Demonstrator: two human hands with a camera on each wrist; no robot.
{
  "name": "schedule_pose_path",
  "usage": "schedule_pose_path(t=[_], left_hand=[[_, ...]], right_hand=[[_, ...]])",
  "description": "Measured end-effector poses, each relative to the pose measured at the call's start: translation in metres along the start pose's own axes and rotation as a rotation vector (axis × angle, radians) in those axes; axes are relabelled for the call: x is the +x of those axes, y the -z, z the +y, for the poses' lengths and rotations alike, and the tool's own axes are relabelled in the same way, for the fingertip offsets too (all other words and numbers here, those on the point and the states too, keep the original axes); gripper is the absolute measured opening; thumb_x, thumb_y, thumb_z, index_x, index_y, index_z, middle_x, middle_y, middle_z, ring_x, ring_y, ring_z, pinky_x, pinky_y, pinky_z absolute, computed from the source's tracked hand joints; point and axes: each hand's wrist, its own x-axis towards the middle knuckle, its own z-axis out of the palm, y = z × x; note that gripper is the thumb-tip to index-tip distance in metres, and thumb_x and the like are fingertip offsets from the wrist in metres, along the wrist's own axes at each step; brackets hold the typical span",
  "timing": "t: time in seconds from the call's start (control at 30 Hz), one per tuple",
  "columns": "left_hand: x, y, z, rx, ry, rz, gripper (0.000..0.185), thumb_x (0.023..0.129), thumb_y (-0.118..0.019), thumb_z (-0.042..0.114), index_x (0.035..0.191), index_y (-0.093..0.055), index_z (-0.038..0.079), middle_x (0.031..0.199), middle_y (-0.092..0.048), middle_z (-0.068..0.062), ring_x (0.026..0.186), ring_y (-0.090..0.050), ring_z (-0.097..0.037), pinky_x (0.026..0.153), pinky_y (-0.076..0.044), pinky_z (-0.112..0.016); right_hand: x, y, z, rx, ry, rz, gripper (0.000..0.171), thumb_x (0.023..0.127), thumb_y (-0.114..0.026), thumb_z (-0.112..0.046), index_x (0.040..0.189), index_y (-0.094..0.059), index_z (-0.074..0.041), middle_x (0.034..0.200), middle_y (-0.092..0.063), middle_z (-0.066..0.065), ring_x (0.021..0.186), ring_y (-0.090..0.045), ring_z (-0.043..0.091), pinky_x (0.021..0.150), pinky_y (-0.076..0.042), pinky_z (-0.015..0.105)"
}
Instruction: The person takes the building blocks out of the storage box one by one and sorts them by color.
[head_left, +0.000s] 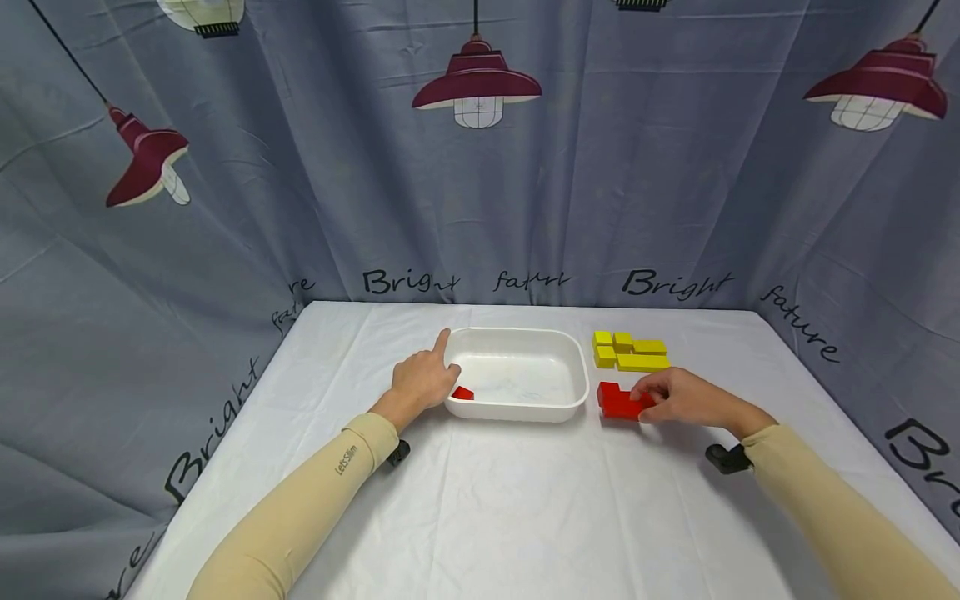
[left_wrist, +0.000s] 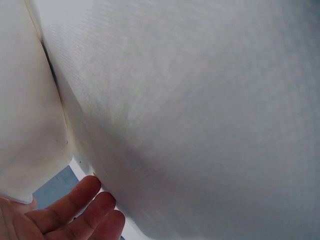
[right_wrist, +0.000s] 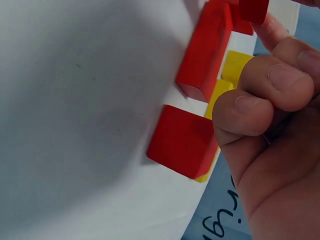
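A white tray (head_left: 577, 367) stands in the middle of the table, with a small red block (head_left: 462, 392) inside at its left end. My left hand (head_left: 423, 379) rests against the tray's left rim, index finger straight along it; in the left wrist view its fingers (left_wrist: 75, 212) lie relaxed and hold nothing. To the right of the tray my right hand (head_left: 667, 396) grips a red block (head_left: 617, 402) lying on the cloth. The right wrist view shows the curled fingers (right_wrist: 265, 95) against a red block (right_wrist: 182, 140), beside a longer red piece (right_wrist: 205, 50).
A cluster of yellow blocks (head_left: 630, 352) lies just behind the red ones, to the right of the tray, and shows as yellow blocks (right_wrist: 232, 65) in the right wrist view. A white cloth (head_left: 525, 517) covers the table. A grey lamp-print curtain (head_left: 300, 208) closes in the back and sides.
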Motion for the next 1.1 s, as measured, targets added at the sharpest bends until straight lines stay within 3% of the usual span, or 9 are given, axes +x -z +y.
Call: schedule_pose_path(t=[0.5,1.1], left_hand=[[0.0,0.001,0.001,-0.001,-0.004,0.008,0.069,0.1,-0.042,0.042,0.162,-0.018,0.023,0.128,-0.066,-0.015,0.105,-0.067,-0.03,0.084,-0.052,-0.05],[-0.001,0.002,0.001,-0.018,0.007,-0.018,0.071,0.1,-0.043,0.042,0.163,-0.015,0.022,0.132,-0.065,-0.016,0.107,-0.066,-0.03,0.086,-0.052,-0.049]], right_hand=[[0.0,-0.013,0.002,-0.043,0.001,0.029,0.025,0.081,-0.081,-0.019,0.102,-0.071,-0.011,0.071,-0.052,0.002,0.071,-0.052,0.019,0.06,-0.039,0.026],[0.001,-0.02,0.008,-0.079,0.0,0.057,0.03,0.079,-0.085,-0.019,0.104,-0.069,-0.015,0.076,-0.053,0.002,0.075,-0.051,0.018,0.06,-0.042,0.026]])
